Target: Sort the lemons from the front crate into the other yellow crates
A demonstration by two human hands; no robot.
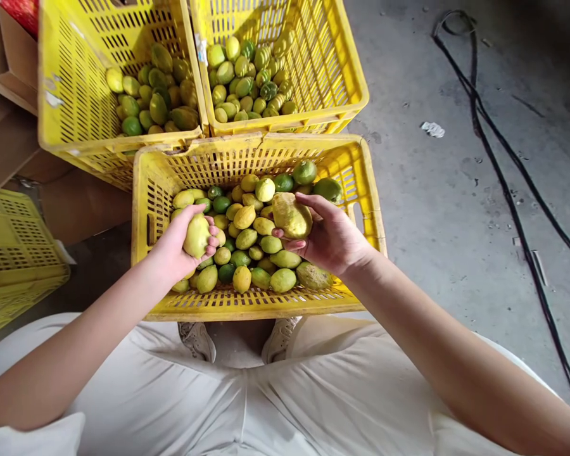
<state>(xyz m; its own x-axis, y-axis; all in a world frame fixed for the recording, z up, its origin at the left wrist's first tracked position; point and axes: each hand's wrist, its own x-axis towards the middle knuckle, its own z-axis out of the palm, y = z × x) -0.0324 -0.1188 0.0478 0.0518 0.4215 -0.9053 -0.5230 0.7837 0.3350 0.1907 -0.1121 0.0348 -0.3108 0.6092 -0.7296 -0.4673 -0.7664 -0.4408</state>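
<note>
My left hand [180, 244] is wrapped round a pale yellow-green lemon [197, 235], held over the left part of the near yellow crate [261, 309]. On the other side, my right hand [330, 234] grips a larger, lumpy yellow-green lemon [292, 216] between thumb and fingers, above the crate's right half. Beneath both hands lie many loose lemons [246, 239], some yellow and some green. A big rough-skinned lemon [314, 276] rests at the lower right of the pile, and a dark green one [327, 189] sits near the right wall.
Two more yellow crates stand behind: the back left crate [66, 69] and the back right crate [330, 69], each part filled with green fruit. Cardboard boxes [9, 133] and another yellow crate [19, 247] are at left. A black cable [508, 177] runs along the floor at right.
</note>
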